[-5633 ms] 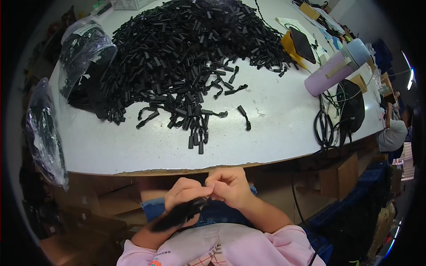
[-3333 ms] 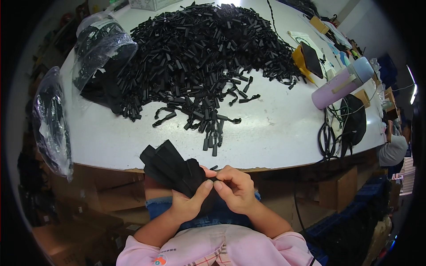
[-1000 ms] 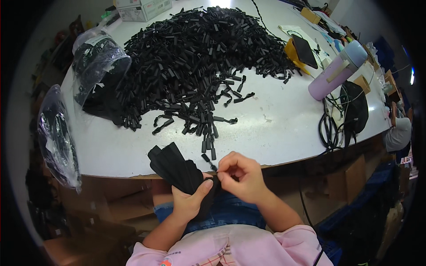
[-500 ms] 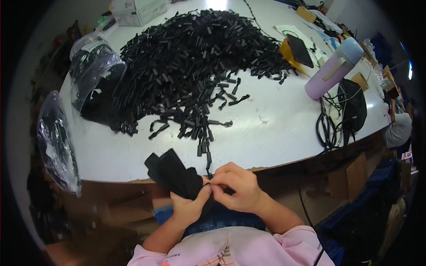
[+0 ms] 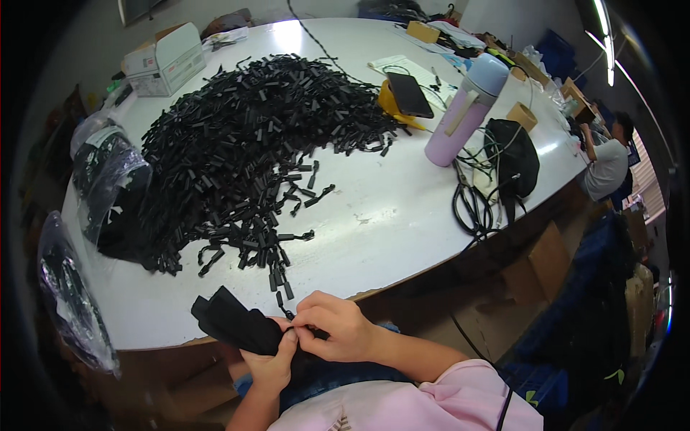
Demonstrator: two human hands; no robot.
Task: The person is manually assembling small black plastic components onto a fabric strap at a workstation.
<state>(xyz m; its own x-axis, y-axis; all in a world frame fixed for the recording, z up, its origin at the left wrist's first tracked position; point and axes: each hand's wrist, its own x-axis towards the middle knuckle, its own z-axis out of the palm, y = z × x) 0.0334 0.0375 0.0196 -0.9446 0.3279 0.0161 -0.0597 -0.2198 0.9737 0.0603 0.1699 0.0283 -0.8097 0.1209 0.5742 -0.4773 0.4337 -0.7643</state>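
My left hand (image 5: 271,365) is closed around a bundle of folded black fabric (image 5: 233,321), whose flat ends stick out to the left. Against it, my right hand (image 5: 336,327) pinches at the fabric's right end, thumb and forefinger together. From that pinch a small black tab on a short cord (image 5: 280,300) extends up towards the table edge. What exactly lies between the fingertips is too small and hidden to tell. Beyond both hands, a big heap of similar black corded tabs (image 5: 244,122) covers much of the table, with a thin trail of them running towards me.
On the white table (image 5: 381,237) stand a lilac bottle (image 5: 460,115), a phone on a yellow stand (image 5: 410,95), a black pouch (image 5: 514,158) with coiled cables, and a white box (image 5: 165,65). Plastic-wrapped black goods (image 5: 108,169) lie left. Another person (image 5: 607,161) sits far right.
My view has turned right and up, so table and hands appear farther left and lower. Both hands stay together at the fabric, still pinching.
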